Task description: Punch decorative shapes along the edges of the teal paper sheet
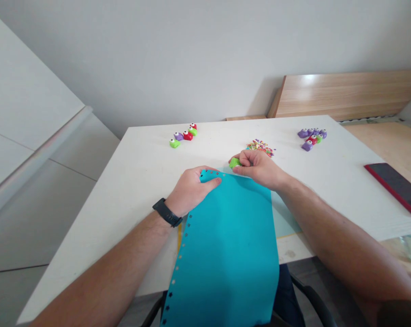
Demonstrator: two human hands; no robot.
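Note:
My left hand is closed on the top left corner of a blue paper sheet, thumb on the front. Small shaped holes run down the sheet's left edge and along part of its top edge. In my right hand is a small green craft punch, pinched between thumb and fingers just above the sheet's top edge. Whether the punch touches the paper, I cannot tell. Behind that hand lies a pile of tiny coloured paper cutouts. The sheet's lower end hangs past the table's front edge.
On the white table, a group of red, purple and green craft punches sits at the back left. More punches are grouped at the back right. A phone in a red case lies near the right edge. A wooden board stands behind.

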